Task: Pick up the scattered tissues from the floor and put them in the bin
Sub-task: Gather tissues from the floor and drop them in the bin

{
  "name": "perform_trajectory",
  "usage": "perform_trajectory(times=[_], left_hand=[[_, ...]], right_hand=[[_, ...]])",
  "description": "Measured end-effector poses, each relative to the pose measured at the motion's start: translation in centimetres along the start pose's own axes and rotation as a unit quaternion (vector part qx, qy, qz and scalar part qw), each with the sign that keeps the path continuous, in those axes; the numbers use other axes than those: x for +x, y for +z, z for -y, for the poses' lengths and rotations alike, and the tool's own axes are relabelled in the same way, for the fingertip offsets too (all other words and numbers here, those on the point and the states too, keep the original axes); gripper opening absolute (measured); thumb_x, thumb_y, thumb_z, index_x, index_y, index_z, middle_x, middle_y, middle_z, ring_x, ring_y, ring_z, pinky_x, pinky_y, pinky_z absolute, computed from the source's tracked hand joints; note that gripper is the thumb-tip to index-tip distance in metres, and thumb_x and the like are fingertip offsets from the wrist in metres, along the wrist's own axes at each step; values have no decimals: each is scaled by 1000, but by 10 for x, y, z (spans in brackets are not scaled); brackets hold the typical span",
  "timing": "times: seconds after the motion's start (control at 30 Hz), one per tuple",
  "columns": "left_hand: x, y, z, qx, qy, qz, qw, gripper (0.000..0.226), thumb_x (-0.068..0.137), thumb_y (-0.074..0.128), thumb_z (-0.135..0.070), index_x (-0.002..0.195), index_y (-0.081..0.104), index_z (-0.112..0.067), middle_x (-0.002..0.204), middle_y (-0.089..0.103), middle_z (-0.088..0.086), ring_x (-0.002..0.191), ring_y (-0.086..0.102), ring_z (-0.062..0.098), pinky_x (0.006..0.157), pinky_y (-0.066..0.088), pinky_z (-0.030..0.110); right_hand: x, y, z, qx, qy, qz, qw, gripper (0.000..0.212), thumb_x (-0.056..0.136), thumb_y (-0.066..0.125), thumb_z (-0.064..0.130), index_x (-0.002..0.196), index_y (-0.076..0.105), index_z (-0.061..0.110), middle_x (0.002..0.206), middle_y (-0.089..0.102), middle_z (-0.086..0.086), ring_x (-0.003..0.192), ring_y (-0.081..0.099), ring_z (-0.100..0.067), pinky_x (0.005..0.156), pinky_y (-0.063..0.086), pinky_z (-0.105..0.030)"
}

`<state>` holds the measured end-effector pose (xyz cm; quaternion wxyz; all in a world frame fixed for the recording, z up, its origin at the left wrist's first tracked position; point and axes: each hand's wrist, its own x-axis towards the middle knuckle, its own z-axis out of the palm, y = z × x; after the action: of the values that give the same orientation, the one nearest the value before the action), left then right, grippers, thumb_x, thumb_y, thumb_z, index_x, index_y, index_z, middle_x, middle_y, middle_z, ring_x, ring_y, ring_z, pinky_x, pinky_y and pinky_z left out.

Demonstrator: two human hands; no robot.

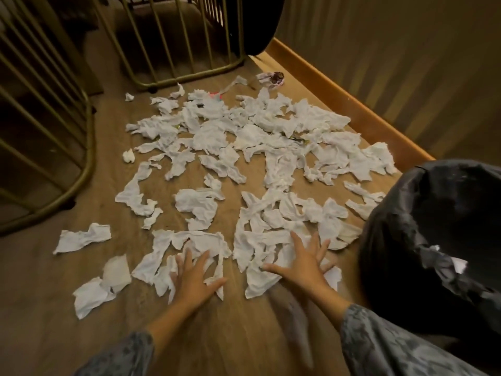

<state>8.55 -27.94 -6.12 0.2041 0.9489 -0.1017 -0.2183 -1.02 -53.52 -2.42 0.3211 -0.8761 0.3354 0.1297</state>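
Many white torn tissues lie spread over the wooden floor, from the near middle to the far side. My left hand lies flat with its fingers apart on the nearest tissues at the lower middle. My right hand is also spread flat on a cluster of tissues, just left of the bin. The bin stands at the right, lined with a black bag, with a few white scraps inside. Neither hand holds anything.
Two gold metal-barred frames stand on the floor, one at the far middle and one at the left. A wooden skirting board runs along the wall at the right. A small pink and brown wrapper lies near the skirting.
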Motion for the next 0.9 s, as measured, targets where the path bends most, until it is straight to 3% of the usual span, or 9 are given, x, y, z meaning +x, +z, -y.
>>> perform_trajectory(times=[0.13, 0.27, 0.33, 0.43, 0.5, 0.6, 0.67, 0.77, 0.9], left_hand=[[-23, 25, 3, -86, 55, -117, 988, 49, 72, 75, -50, 113, 61, -27, 145, 43, 4, 140, 26, 27, 111, 24, 39], [-53, 40, 1, -101, 92, -184, 973, 18, 76, 79, -25, 84, 64, -20, 98, 59, -4, 99, 55, 15, 83, 43, 24], [-67, 45, -2, -140, 94, -175, 970, 19, 77, 77, -19, 79, 59, -24, 84, 58, -8, 83, 54, 11, 72, 47, 25], [-82, 52, -5, -192, 78, -142, 968, 30, 79, 73, -8, 77, 53, -31, 73, 56, -11, 70, 54, 7, 63, 42, 14], [-86, 51, -11, -230, 53, -138, 962, 29, 79, 72, -3, 81, 56, -28, 73, 58, -9, 68, 56, 6, 59, 43, 14], [-78, 40, -30, -282, -3, -160, 946, 33, 83, 68, -3, 110, 61, -19, 101, 62, -3, 89, 59, 6, 76, 52, 22], [-66, 29, -44, -288, 14, -230, 930, 43, 82, 67, 0, 120, 62, -21, 110, 57, -6, 100, 56, 2, 87, 48, 13], [-42, 3, -65, -348, 16, -298, 889, 33, 81, 71, -2, 107, 68, -23, 99, 56, -7, 94, 55, -8, 83, 49, 12], [-11, -25, -70, -378, -13, -320, 869, 27, 85, 68, -3, 110, 71, -12, 108, 60, 0, 94, 56, -2, 80, 41, -2]], right_hand=[[3, 25, -1, -46, -98, 21, 994, 127, 46, 55, 95, 151, 9, 41, 159, -28, -5, 136, -41, -32, 108, -19, -61], [-5, 52, -7, -77, -252, 16, 965, 100, 71, 58, 79, 151, 23, 29, 162, -15, 4, 143, -32, -19, 121, 0, -41], [-11, 62, -16, -34, -310, -4, 950, 67, 86, 61, 56, 141, 42, 24, 161, 6, 7, 148, -15, -13, 117, 7, -27], [-17, 66, -28, 24, -335, -16, 942, 33, 86, 62, 36, 115, 62, 20, 143, 47, 0, 138, 32, -14, 113, 28, -28], [-21, 62, -27, 68, -305, -44, 949, 18, 80, 60, 33, 91, 63, 19, 104, 58, 1, 99, 50, -9, 83, 42, -27], [-21, 51, -13, 184, -208, -117, 954, 13, 77, 60, 20, 71, 48, 22, 73, 49, 4, 65, 46, -8, 58, 36, -24], [-18, 37, -2, 245, -167, -150, 943, 8, 76, 55, 12, 82, 54, 18, 78, 55, 3, 68, 50, -8, 59, 39, -24], [-4, 17, 15, 275, -188, -224, 916, 45, 73, 46, 2, 112, 65, 12, 106, 61, 3, 94, 51, 1, 83, 39, -6], [15, 6, 50, 326, -193, -203, 903, 34, 77, 47, -2, 94, 74, 11, 117, 61, 0, 108, 50, -1, 90, 34, -4]])
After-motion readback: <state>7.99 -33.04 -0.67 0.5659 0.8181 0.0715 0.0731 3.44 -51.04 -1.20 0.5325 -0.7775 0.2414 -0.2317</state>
